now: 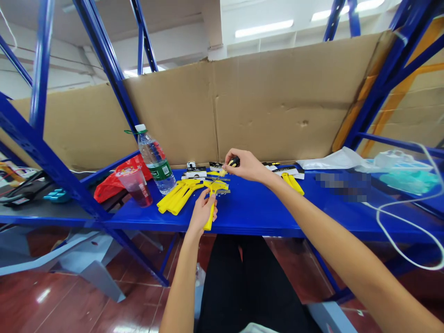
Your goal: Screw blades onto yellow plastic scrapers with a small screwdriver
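Note:
My left hand (202, 210) is closed around the handle of a yellow scraper (208, 224), whose wide head points away from me. Above that head, my right hand (244, 165) grips a screwdriver (235, 162) with a black and yellow handle. Its thin shaft slants down to the left toward the scraper head; whether the tip touches is too small to tell. Just left of my left hand lie several more yellow scrapers (178, 196) in a pile. Another yellow handle (292, 184) rests on the blue table (256, 208) to the right.
A water bottle (161, 173) and a red-tinted plastic cup (137, 187) stand at the left, beside a red bag (113, 182). Small black and white packages (194, 172) lie along the cardboard wall (270, 101). White plastic bags (335, 159) and a looping white cable (385, 222) are at the right.

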Motion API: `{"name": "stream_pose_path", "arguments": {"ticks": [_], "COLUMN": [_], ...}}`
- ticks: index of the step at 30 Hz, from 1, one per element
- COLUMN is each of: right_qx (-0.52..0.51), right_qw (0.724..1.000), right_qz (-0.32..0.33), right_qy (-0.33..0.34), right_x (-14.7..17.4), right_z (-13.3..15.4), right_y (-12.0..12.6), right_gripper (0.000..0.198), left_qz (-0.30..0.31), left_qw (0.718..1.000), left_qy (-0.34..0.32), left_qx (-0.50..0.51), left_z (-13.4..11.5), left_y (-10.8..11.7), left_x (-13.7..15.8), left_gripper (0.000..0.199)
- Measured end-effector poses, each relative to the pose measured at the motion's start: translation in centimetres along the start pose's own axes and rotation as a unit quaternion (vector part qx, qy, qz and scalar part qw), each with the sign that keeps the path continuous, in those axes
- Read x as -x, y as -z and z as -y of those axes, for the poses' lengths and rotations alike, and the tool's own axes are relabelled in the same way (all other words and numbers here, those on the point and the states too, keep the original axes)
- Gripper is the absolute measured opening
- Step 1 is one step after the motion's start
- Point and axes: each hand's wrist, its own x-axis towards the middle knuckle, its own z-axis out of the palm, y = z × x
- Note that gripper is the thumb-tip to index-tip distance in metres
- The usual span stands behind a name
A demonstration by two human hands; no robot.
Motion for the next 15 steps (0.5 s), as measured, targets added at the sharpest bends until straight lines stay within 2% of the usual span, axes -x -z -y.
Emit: {"name": "stream_pose_path", "arguments": {"ticks": [15], "right_qx": [-0.004], "right_qw": [1.000], "right_qz": [0.008], "right_qy": [-0.010], "right_x": [-0.30], "right_z": [0.12], "right_y": [-0.21], "right_gripper": [0.016], "left_qz": [-0.012], "left_qw": [1.000], "left_qy": [-0.009], "left_qx": [-0.022], "left_z": [0.19], "left_y": [-0.26], "left_x": [-0.07], "left_gripper": [0.064]}}
